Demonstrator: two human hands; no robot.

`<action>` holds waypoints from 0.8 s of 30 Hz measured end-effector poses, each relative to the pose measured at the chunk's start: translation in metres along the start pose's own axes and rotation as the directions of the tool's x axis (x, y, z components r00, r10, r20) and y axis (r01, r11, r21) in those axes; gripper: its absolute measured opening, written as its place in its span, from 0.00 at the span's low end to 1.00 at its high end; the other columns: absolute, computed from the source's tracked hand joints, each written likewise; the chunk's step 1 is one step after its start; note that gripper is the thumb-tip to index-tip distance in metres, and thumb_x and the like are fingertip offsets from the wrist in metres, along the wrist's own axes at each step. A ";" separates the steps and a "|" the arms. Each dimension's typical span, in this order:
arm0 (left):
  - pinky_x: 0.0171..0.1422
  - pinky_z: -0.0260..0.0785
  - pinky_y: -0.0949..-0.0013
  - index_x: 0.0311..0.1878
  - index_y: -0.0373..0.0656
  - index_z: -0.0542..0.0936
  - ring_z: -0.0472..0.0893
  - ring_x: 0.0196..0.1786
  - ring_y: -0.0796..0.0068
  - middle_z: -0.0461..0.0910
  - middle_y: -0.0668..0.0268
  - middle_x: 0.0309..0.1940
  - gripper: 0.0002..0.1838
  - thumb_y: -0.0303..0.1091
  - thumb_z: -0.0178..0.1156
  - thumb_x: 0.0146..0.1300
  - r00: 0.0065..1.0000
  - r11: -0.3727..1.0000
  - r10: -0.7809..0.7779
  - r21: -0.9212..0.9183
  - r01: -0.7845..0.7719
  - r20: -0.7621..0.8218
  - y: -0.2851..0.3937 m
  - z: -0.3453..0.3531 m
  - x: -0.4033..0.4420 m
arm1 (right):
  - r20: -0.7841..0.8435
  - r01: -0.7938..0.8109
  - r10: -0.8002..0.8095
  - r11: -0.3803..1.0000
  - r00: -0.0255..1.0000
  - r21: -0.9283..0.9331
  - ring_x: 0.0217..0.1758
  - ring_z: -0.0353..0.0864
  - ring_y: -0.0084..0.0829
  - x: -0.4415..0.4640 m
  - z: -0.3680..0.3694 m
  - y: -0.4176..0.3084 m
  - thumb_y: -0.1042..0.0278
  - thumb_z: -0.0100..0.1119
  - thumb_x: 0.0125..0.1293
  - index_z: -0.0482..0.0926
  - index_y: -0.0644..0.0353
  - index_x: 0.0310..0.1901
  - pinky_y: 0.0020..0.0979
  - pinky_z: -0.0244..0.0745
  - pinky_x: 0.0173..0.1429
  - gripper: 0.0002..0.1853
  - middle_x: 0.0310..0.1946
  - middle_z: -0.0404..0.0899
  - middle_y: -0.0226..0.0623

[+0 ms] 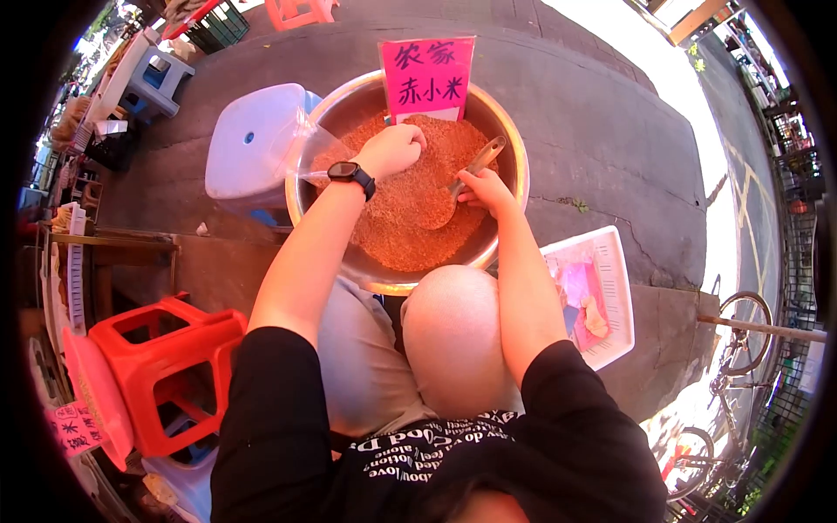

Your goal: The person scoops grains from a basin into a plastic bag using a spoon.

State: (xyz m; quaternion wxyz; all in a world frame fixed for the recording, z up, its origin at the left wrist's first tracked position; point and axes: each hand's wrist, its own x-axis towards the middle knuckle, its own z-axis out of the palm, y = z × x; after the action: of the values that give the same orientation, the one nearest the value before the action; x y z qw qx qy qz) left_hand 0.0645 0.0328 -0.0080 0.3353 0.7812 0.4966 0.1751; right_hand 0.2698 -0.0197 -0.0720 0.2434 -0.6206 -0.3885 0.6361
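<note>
A wide metal basin stands in front of my knees, heaped with reddish-brown grain. My right hand is closed around a scoop, its handle pointing up and right and its bowl lying in the grain. Over the upper part of the heap is my left hand, its fingers curled; whatever they hold, if anything, is hidden. A dark watch sits on that wrist. At the basin's left rim, a clear plastic bag lies beside my left forearm. A pink handwritten sign stands at the basin's far edge.
Left of the basin is a pale blue-grey stool. A white basket with pink papers sits to the right. Red stools stand at lower left beside a red tray. A bicycle is at far right.
</note>
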 end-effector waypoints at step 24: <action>0.22 0.62 0.74 0.29 0.36 0.73 0.72 0.18 0.76 0.73 0.64 0.17 0.14 0.38 0.45 0.53 0.842 0.857 -0.515 -0.110 0.504 -0.161 -0.044 -0.136 -0.087 | 0.015 0.316 -0.375 0.801 0.927 0.508 0.28 0.76 0.30 -0.038 0.020 -0.077 0.62 0.49 0.58 0.71 0.60 0.37 0.29 0.74 0.36 0.11 0.29 0.73 0.36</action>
State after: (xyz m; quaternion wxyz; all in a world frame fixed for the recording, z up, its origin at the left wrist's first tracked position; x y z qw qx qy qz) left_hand -0.0863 0.0152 0.0635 0.3469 0.5905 0.7093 0.1670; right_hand 0.2416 -0.0088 0.0107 0.4838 -0.4179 -0.3315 0.6938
